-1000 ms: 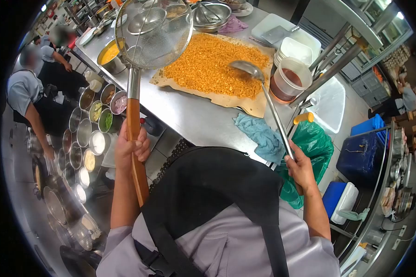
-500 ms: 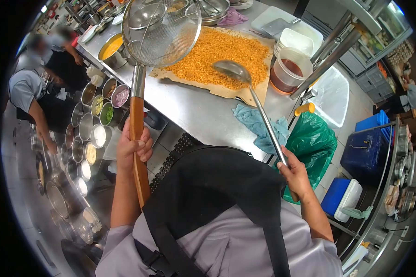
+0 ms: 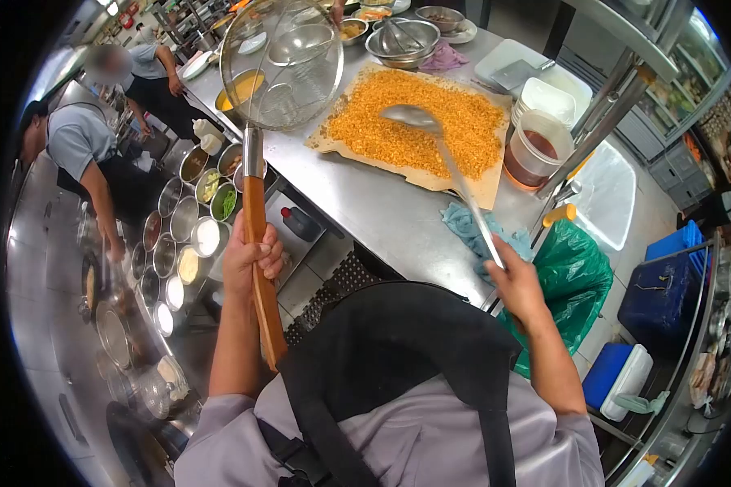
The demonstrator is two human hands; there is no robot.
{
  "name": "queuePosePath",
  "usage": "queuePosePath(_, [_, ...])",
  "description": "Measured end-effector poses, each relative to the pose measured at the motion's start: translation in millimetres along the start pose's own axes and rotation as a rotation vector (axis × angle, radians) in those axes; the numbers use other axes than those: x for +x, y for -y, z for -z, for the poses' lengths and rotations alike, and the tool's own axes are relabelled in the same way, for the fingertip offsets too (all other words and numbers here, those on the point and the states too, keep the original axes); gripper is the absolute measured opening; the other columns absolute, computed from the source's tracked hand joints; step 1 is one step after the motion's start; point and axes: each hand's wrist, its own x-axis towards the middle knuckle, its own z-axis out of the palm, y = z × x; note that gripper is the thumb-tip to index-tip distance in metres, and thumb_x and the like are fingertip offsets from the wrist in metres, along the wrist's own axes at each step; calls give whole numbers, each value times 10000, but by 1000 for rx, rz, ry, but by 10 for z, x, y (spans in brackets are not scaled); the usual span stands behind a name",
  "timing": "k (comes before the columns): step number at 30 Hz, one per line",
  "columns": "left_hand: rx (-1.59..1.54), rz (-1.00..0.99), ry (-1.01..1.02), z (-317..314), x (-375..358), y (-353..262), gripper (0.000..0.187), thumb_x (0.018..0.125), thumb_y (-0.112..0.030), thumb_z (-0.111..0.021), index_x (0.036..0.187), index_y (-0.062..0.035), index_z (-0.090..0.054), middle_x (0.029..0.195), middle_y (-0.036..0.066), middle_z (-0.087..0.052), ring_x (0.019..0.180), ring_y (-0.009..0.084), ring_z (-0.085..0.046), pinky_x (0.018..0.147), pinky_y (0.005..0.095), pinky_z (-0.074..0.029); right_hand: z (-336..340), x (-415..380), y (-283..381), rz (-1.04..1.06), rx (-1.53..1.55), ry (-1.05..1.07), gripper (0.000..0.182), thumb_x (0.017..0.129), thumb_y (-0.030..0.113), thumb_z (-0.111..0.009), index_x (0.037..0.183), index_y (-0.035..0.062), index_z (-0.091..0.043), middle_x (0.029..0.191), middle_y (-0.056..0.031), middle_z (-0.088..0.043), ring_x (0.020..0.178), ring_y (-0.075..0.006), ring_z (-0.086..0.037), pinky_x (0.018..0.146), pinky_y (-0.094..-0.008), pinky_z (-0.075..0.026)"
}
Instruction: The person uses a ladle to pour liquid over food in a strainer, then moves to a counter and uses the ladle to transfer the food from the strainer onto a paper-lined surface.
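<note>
My left hand (image 3: 252, 256) is wrapped round the wooden handle of a large wire-mesh strainer (image 3: 280, 77), held upright with its round mesh raised over the steel counter. A long metal ladle (image 3: 468, 188) is gripped near its handle end by my right hand (image 3: 516, 277). The ladle's bowl overlaps a wide layer of golden, crumbly fried bits (image 3: 430, 91). These bits lie on brown paper (image 3: 486, 188) on the counter. A crumpled teal cloth (image 3: 463, 226) lies under the ladle handle at the counter's edge.
A tub of reddish-brown liquid (image 3: 536, 156) stands right of the paper. Metal bowls (image 3: 404, 45) sit behind it, and a pot of yellow liquid (image 3: 240, 91) is at left. Co-workers (image 3: 85, 142) stand beyond several food containers (image 3: 184, 217). A green bag (image 3: 573, 272) hangs at right.
The view has turned left, so the counter sits further right and lower in it. Both hands keep their hold on strainer and ladle, and the strainer leans slightly more leftward from the golden bits.
</note>
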Motion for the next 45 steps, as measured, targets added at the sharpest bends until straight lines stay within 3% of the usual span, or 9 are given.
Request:
queuePosePath(5, [-42,-6,16,90,-23,-120,748,786,62,-558,1482,-104,-342,845,69,-470,552,90,-427,410,215,-390,-665,911,392,366,-29,28,540,956,231,-662,1470,140,-523,1278,-249,-659,1190,-415,-631,1028,-429,-488])
queuePosePath(11, [-16,10,24,269,-258,-262,775,779,56,-572,1495,-110,-326,837,69,-467,542,96,-425,407,225,-390,-748,1403,635,172,-4,-27,519,941,207,-654,1439,105,-552,1202,-254,-688,1117,-395,-665,974,-432,-507])
queuePosePath(12, [-35,18,43,328,-293,-260,787,781,54,-575,1505,-115,-316,841,72,-468,541,99,-429,406,227,-391,-708,1514,634,177,-11,-16,525,949,185,-649,1457,110,-540,973,-167,-648,849,-279,-627,755,-382,-510])
queuePosePath(15, [-51,36,35,428,-407,-302,791,781,51,-574,1508,-117,-313,847,75,-470,534,99,-427,406,228,-388,-619,1604,819,11,-24,44,528,927,197,-656,1431,77,-556,1143,-244,-708,1053,-338,-700,916,-393,-531])
queuePosePath(17, [-54,34,28,495,-471,-354,795,778,51,-575,1510,-118,-312,850,76,-471,528,99,-425,405,227,-385,-663,1792,545,168,-41,-155,519,943,157,-646,1452,127,-548,796,-94,-646,568,-172,-590,522,-323,-519])
queuePosePath(19, [-55,39,21,570,-523,-404,800,776,51,-575,1512,-120,-311,854,77,-473,523,99,-422,403,227,-382,-537,1814,313,181,-72,-213,520,939,161,-653,1448,140,-553,800,-95,-649,576,-184,-603,522,-329,-523])
queuePosePath(25, [-64,50,25,777,-631,-488,877,744,47,-601,1541,-127,-282,836,63,-496,517,106,-446,409,248,-420,-185,1302,-208,331,-363,-411,520,943,170,-666,1450,147,-552,760,-97,-633,522,-166,-576,476,-333,-505])
queuePosePath(28, [-58,57,19,832,-609,-491,872,748,43,-606,1540,-126,-281,837,64,-495,525,107,-445,415,247,-414,-83,785,287,-78,-52,-241,531,924,160,-680,1441,139,-562,870,-128,-700,676,-237,-683,619,-384,-568])
queuePosePath(45, [-75,140,149,1042,-380,-376,798,766,25,-587,1506,-110,-320,853,63,-486,522,106,-426,409,243,-399,-324,-416,160,-280,513,-231,537,999,142,-615,1516,153,-471,683,-22,-558,465,-108,-506,421,-276,-416])
